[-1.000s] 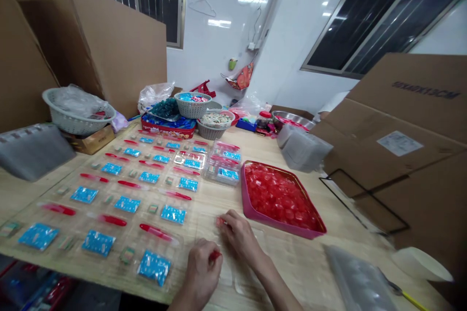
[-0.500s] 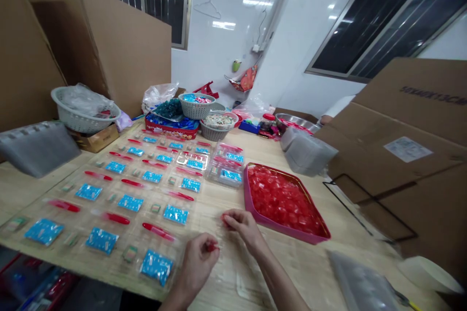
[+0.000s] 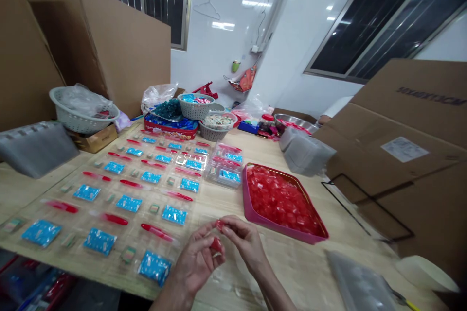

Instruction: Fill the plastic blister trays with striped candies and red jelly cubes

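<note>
My left hand (image 3: 193, 262) is closed around a small shiny red plastic piece (image 3: 216, 246), part of which shows between the fingers. Against its fingertips, my right hand (image 3: 246, 243) pinches another small red piece (image 3: 219, 225). Beside my right hand stands a pink tray (image 3: 248, 206) heaped with translucent red pieces (image 3: 279, 199). To the left lie rows of clear plastic packs, each with a red pen-like item (image 3: 156, 232), a blue patterned packet (image 3: 154, 266) and a small greenish piece (image 3: 128, 254). Clear trays lie under and around my hands, hard to make out.
Stacked clear packs (image 3: 226, 175) sit behind the pink tray. At the back are baskets (image 3: 215, 132) and a red tin (image 3: 173, 132) of blue items. Cardboard boxes (image 3: 404, 121) flank the table. A roll of tape (image 3: 426, 272) and clear plastic sheets (image 3: 355, 279) lie at right.
My hands have come together. The right one has moved left and its red piece is now at the left fingertips. My left hand has turned, showing more of its red piece.
</note>
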`<state>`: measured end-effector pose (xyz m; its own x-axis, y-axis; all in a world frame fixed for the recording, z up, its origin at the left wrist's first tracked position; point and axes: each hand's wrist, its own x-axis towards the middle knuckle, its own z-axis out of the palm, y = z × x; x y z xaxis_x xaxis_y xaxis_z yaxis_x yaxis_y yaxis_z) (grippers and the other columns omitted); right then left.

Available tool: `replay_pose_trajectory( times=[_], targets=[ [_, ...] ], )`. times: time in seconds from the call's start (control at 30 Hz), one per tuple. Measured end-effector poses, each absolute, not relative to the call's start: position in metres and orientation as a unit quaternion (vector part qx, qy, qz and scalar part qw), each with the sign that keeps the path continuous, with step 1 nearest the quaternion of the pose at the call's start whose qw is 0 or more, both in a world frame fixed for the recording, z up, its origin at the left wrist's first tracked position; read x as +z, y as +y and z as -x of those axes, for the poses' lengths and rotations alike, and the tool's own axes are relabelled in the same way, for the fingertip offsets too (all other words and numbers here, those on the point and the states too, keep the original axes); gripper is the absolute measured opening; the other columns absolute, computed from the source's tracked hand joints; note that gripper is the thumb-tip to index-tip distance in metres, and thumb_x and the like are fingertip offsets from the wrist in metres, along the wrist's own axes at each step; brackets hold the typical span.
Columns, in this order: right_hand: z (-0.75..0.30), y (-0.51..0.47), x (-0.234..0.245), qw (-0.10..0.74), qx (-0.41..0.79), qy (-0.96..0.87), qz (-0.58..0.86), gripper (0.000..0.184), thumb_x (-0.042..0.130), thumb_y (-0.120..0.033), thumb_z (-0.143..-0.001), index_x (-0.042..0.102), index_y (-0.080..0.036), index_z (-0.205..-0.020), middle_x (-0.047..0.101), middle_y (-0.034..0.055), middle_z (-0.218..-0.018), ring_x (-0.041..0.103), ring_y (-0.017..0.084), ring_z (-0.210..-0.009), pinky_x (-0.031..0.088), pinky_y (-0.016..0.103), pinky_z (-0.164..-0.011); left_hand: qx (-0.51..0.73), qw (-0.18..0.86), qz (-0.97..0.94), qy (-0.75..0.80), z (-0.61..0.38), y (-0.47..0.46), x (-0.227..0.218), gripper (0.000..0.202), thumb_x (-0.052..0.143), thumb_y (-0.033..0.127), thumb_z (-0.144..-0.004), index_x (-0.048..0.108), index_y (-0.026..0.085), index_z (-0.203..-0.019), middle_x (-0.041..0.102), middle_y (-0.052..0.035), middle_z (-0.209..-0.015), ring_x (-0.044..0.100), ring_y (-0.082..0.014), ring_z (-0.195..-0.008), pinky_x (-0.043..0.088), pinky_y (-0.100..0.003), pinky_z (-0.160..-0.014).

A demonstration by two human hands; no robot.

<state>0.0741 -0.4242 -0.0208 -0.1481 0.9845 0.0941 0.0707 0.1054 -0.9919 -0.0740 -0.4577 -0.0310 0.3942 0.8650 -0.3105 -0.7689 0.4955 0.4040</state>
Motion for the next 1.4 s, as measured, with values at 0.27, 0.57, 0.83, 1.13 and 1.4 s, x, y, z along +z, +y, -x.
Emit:
replay_pose_trajectory(
  times=[0.27,0.57,0.83,1.13,1.4],
  targets=[
    [-0.068,-0.436,-0.02,0.461,0.349,-0.675,0.457,0.014,0.064,-0.03,-0.079,0.073,-0.022,-0.086,0.07,0.006,-0.079,0.065,0.018,-0.074,0.054,0.027,-0.065,0.471,0.774,-0.276,0.322,0.077,-0.454,-0.026,0.039,0.074,0.016,-0.059,0.067,0.013,-0.097,0.057,0.0012,-0.06,0.052,-0.0099,-0.053,0.046,-0.023,-0.05],
    [-0.065,-0.442,-0.022,0.505,0.279,-0.689,0.439,0.014,0.065,-0.023,-0.077,0.073,-0.023,-0.089,0.071,0.0045,-0.076,0.066,0.018,-0.069,0.055,0.027,-0.061,0.505,0.808,-0.167,0.254,0.073,-0.465,-0.043,0.031,0.074,0.017,-0.063,0.07,0.014,-0.094,0.062,-0.0036,-0.071,0.057,-0.0114,-0.064,0.045,-0.022,-0.055],
    [-0.061,-0.445,-0.01,0.499,0.427,-0.594,0.465,0.015,0.067,-0.032,-0.075,0.073,-0.021,-0.083,0.069,0.0037,-0.073,0.064,0.016,-0.062,0.054,0.026,-0.056,0.545,0.761,-0.268,0.229,0.073,-0.471,-0.026,0.038,0.071,0.017,-0.065,0.069,0.017,-0.103,0.054,0.0007,-0.063,0.051,-0.0108,-0.057,0.046,-0.025,-0.054],
    [-0.068,-0.445,-0.015,0.485,0.527,-0.522,0.463,0.016,0.074,-0.033,-0.068,0.073,-0.018,-0.076,0.065,0.0023,-0.071,0.057,0.013,-0.059,0.048,0.023,-0.054,0.454,0.655,-0.456,0.397,0.077,-0.474,-0.045,0.05,0.061,0.014,-0.069,0.06,0.019,-0.118,0.055,0.0006,-0.073,0.055,-0.0112,-0.061,0.048,-0.026,-0.059],
    [-0.088,-0.423,-0.039,0.466,0.437,-0.549,0.538,0.027,0.074,-0.037,-0.066,0.068,-0.016,-0.081,0.067,0.0049,-0.071,0.06,0.018,-0.065,0.048,0.028,-0.061,0.483,0.648,-0.381,0.449,0.067,-0.473,-0.048,0.038,0.06,0.013,-0.063,0.056,0.013,-0.101,0.053,0.0046,-0.061,0.053,-0.0107,-0.055,0.046,-0.023,-0.051]
  ],
)
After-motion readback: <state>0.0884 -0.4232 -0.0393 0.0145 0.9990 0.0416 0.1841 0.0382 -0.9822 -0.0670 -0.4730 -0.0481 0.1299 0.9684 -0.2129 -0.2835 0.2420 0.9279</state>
